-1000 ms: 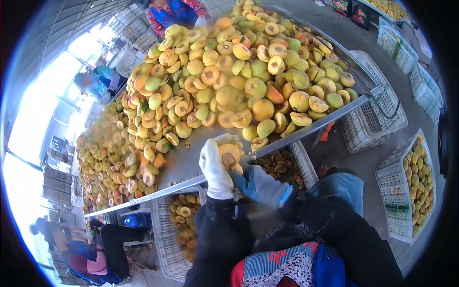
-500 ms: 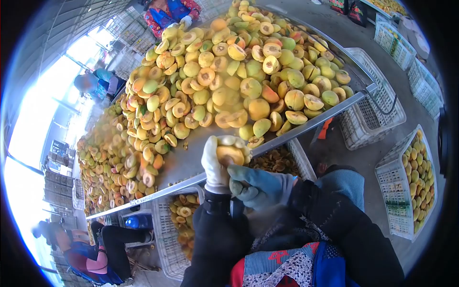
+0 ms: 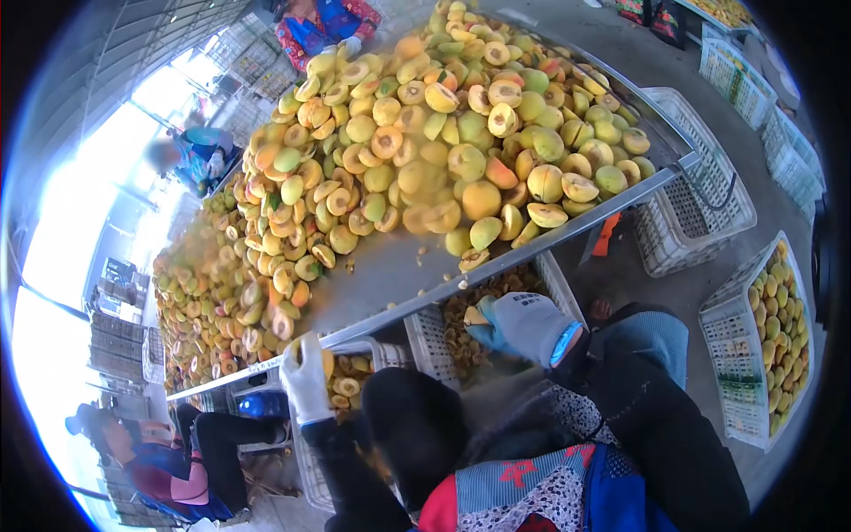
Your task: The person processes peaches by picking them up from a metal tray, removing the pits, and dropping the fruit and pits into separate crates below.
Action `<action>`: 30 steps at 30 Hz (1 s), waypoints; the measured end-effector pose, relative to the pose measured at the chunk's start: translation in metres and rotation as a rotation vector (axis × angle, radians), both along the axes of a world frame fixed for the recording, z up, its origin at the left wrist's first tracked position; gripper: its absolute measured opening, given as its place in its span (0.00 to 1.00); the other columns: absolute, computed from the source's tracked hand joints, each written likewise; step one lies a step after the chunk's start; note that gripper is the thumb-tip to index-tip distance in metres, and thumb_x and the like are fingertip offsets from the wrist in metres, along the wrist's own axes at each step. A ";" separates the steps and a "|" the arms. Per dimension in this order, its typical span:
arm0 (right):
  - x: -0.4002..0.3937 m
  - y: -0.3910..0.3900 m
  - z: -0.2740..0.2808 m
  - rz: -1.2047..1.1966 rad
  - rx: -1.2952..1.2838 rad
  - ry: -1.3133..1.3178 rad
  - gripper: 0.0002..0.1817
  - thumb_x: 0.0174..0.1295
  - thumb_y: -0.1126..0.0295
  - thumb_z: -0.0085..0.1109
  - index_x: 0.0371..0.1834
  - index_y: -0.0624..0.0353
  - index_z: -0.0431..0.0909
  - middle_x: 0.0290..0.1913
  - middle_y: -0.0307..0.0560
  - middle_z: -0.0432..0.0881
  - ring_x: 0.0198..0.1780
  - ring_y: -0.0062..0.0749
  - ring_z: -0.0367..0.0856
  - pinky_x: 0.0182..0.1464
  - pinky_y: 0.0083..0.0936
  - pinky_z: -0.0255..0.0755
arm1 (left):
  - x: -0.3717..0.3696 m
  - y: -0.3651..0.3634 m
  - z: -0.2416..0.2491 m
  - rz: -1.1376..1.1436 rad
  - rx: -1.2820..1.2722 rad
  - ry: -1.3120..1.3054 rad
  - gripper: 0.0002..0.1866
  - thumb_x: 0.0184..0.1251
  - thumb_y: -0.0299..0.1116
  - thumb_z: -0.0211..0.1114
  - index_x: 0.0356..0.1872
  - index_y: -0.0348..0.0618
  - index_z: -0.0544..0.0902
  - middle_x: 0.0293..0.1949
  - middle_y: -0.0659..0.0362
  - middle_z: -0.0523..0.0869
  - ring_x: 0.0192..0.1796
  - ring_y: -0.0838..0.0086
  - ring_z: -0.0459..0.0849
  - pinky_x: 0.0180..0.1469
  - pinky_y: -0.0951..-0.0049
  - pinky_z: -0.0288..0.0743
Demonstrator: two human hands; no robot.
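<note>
Halved yellow-orange fruits (image 3: 390, 142) lie heaped on a metal table (image 3: 381, 275). My left hand (image 3: 307, 377), in a white glove, is past the table's near edge above a crate of fruit halves (image 3: 350, 381); its fingers are curled round a piece of fruit (image 3: 327, 362). My right hand (image 3: 519, 326), in a blue-grey glove, is above a crate of small brown pieces (image 3: 461, 341). A small pale piece (image 3: 477, 316) shows at its fingertips; whether a tool is in that hand cannot be made out.
White crates stand on the right, one holding whole fruit (image 3: 776, 328), another (image 3: 691, 199) beside the table corner. A seated person (image 3: 160, 461) is at lower left; two more people (image 3: 324, 27) (image 3: 199, 155) are behind the table. An orange-handled item (image 3: 606, 235) is by the table's edge.
My hands, together over the table edge before, have moved apart: the left down and left to the fruit crate, the right down and right over the crate of brown pieces.
</note>
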State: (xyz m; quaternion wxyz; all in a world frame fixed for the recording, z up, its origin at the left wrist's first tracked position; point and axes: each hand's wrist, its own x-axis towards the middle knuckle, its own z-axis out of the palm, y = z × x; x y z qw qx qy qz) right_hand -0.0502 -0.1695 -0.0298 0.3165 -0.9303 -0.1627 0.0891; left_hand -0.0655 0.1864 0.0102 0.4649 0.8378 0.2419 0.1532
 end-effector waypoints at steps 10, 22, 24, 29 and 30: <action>0.002 0.002 0.004 0.036 0.067 0.086 0.22 0.69 0.50 0.56 0.50 0.60 0.76 0.36 0.64 0.86 0.41 0.62 0.85 0.43 0.55 0.76 | 0.168 -0.132 -0.019 -0.492 0.355 -0.141 0.25 0.64 0.41 0.66 0.62 0.47 0.79 0.53 0.47 0.86 0.57 0.57 0.84 0.63 0.64 0.74; 0.000 0.010 -0.004 -0.050 0.041 -0.481 0.15 0.65 0.55 0.62 0.42 0.56 0.83 0.24 0.50 0.79 0.29 0.48 0.82 0.34 0.45 0.75 | 0.166 -0.134 -0.049 -0.598 -0.284 -0.058 0.26 0.52 0.33 0.77 0.53 0.38 0.80 0.43 0.52 0.86 0.43 0.67 0.85 0.43 0.65 0.80; 0.000 0.020 -0.010 -0.159 0.000 -0.741 0.11 0.65 0.61 0.66 0.41 0.56 0.81 0.25 0.50 0.81 0.29 0.48 0.81 0.35 0.42 0.74 | 0.171 -0.115 -0.086 -0.618 -0.572 -0.160 0.29 0.55 0.22 0.74 0.60 0.40 0.79 0.45 0.58 0.88 0.43 0.71 0.87 0.39 0.69 0.83; 0.013 0.035 0.025 -0.111 0.097 -0.906 0.16 0.67 0.64 0.66 0.49 0.66 0.81 0.34 0.60 0.82 0.40 0.56 0.80 0.44 0.48 0.72 | 0.114 -0.128 -0.037 -0.489 -1.008 -0.158 0.21 0.60 0.24 0.70 0.55 0.41 0.77 0.44 0.59 0.84 0.39 0.72 0.84 0.39 0.71 0.81; 0.015 0.037 0.016 -0.143 0.085 -0.882 0.16 0.68 0.64 0.65 0.50 0.67 0.81 0.35 0.60 0.82 0.40 0.56 0.80 0.44 0.48 0.72 | 0.107 -0.132 -0.033 -0.500 -1.028 -0.193 0.20 0.61 0.25 0.69 0.55 0.42 0.76 0.43 0.59 0.84 0.38 0.72 0.83 0.39 0.71 0.80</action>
